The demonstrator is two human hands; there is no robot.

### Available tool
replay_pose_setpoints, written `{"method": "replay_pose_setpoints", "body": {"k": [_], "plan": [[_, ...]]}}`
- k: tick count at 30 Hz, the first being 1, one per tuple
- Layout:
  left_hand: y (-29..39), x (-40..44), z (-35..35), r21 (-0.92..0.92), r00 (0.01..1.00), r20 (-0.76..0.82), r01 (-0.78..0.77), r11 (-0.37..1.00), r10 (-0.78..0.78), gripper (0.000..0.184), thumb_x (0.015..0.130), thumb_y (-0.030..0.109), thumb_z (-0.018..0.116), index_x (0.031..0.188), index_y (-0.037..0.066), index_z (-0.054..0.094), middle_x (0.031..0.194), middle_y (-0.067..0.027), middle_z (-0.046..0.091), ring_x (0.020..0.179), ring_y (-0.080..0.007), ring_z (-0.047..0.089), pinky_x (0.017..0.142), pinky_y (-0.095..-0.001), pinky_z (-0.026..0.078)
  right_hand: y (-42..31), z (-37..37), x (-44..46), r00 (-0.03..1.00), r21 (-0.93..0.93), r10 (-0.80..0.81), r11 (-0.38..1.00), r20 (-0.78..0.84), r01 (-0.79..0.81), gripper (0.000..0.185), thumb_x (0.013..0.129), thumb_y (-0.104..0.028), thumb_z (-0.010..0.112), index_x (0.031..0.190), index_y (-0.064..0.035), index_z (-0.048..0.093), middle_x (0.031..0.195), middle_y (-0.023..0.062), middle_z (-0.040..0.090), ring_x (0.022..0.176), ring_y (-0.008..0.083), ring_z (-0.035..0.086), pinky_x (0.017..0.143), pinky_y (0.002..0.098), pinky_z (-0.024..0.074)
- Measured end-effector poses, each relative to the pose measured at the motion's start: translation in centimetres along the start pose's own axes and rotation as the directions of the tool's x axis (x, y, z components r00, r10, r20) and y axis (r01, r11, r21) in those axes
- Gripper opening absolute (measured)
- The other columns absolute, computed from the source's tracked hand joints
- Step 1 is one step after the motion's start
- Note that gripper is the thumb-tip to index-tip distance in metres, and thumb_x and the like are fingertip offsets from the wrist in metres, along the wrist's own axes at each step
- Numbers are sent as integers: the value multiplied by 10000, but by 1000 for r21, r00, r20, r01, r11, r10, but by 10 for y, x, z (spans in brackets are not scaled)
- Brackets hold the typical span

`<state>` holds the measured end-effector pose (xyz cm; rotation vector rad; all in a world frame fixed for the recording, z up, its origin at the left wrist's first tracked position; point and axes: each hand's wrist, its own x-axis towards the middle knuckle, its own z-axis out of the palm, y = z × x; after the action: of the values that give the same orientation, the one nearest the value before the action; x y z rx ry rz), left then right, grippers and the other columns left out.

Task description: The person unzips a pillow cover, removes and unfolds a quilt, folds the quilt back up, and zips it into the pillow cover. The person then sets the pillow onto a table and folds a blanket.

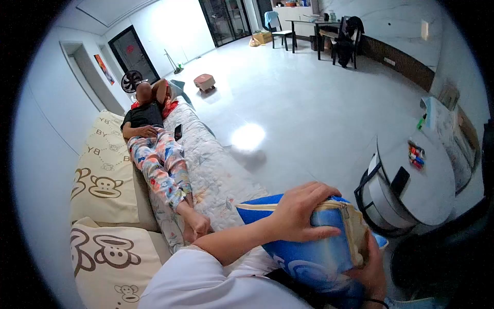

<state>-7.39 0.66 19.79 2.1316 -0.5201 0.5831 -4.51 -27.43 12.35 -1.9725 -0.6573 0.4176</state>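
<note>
A blue zippered bag (314, 257) with a cream zipper edge is held in front of me at the lower centre. Across its top lies my left hand (306, 211), the fingers curled over the zipper edge and the thumb along the blue side. My right hand (370, 270) grips the bag's right end from below, near the cream trim; part of its fingers is hidden. The bag is bulky and tilted. What it contains cannot be seen.
Another person (149, 118) lies on the sofa (221, 175) at the left, beside a phone (178, 132). A round table (432, 175) at the right carries a dark phone (400, 180) and small coloured items. A stool (205, 81) stands on the floor farther back.
</note>
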Motion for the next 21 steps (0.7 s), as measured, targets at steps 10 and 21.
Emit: {"method": "replay_pose_setpoints", "body": {"k": [10,21], "plan": [[3,2,6,35,1000,3,-19,999,19,545,759,458,691,1072,34,554,922,-145,601,843,-303,601,725,-379,479,8,4,-7,999,-60,-23,998,-44,20,1119,573,-439,865,1414,-9,265,1346,191,437,1230,317,467,994,441,430],[6,0,5,20,997,57,42,999,-43,593,707,390,762,1113,14,548,1001,-164,603,901,-321,608,785,-370,481,3,4,-6,999,-7,11,1000,-37,-11,1149,565,-455,861,1416,8,244,1349,213,424,1224,325,470,992,460,427]]}}
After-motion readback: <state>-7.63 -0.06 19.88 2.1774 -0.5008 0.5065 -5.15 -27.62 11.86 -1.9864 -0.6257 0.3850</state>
